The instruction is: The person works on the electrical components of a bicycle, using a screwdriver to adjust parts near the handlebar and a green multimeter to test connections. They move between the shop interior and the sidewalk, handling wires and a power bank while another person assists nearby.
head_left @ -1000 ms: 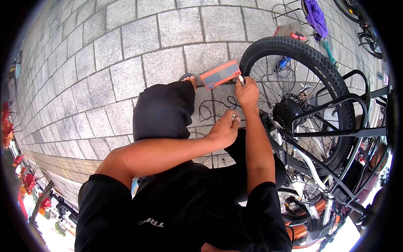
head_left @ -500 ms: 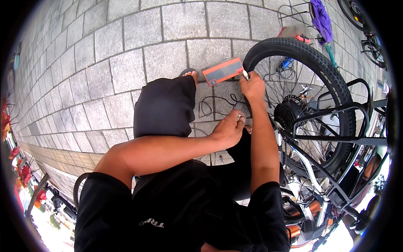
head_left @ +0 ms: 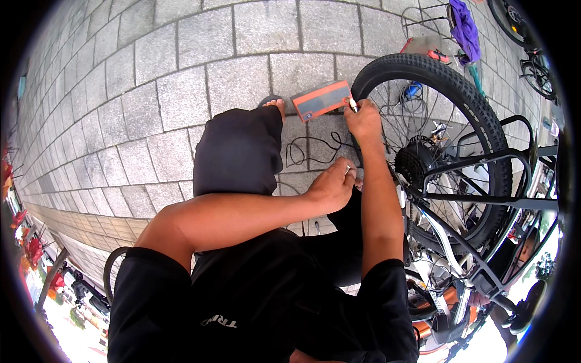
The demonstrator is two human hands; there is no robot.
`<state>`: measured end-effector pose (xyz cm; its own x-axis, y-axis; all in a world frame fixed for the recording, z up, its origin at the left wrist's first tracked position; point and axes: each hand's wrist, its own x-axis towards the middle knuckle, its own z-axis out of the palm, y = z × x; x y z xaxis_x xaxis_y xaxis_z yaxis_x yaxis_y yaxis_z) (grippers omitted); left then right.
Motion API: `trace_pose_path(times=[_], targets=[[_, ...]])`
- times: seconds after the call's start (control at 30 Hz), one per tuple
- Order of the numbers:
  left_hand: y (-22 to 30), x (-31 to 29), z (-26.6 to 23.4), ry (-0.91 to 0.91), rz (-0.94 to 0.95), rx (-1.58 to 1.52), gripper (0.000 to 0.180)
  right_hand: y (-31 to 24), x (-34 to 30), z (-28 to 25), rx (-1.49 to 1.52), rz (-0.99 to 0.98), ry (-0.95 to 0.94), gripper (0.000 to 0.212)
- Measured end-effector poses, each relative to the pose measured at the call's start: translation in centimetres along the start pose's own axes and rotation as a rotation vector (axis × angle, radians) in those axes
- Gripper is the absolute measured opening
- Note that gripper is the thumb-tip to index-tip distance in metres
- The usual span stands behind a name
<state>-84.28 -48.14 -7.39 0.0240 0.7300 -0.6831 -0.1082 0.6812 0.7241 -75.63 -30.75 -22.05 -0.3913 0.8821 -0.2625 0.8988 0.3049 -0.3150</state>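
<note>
My right hand [head_left: 365, 126] is closed around a small white-and-metal piece [head_left: 354, 105], held beside the tyre [head_left: 433, 69] of a bicycle wheel. Lower and to the left, my left hand [head_left: 330, 187] is closed, pinching a small thin metal piece [head_left: 347, 170] between thumb and fingers; its kind is too small to make out. A thin black cable [head_left: 308, 160] lies in loops on the paving near both hands. Just beyond my right hand lies an orange-and-grey flat box [head_left: 322, 101].
The bicycle's cassette [head_left: 413, 164] and black rack [head_left: 484, 199] stand at my right. Past the wheel are a clear-and-red case [head_left: 426, 48], a purple cloth [head_left: 464, 30] and a blue item [head_left: 413, 91]. Another bicycle wheel [head_left: 537, 75] is at the far right. Grey paving [head_left: 193, 48] spreads out ahead and left.
My left hand has turned slightly, so the metal piece points a little differently. The right hand has barely shifted at the tyre.
</note>
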Motion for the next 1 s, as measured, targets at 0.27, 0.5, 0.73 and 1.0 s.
trace_pose_path(times=[0.27,0.5,0.73,1.0], targets=[[-0.6,0.3,0.3,0.014,0.016,-0.003,0.019,-0.1,-0.1,-0.7,-0.009,0.019,-0.081,0.036],[-0.9,0.3,0.4,0.005,0.029,-0.025,0.023,0.5,1.0,-1.5,-0.086,-0.072,-0.143,0.033],[-1.2,0.2,0.7,0.012,0.035,-0.005,0.023,-0.7,1.4,-3.2,-0.141,-0.099,-0.227,0.034],[-1.4,0.2,0.7,0.023,0.052,0.032,0.021,-1.5,2.6,-3.4,-0.183,-0.063,-0.309,0.039]])
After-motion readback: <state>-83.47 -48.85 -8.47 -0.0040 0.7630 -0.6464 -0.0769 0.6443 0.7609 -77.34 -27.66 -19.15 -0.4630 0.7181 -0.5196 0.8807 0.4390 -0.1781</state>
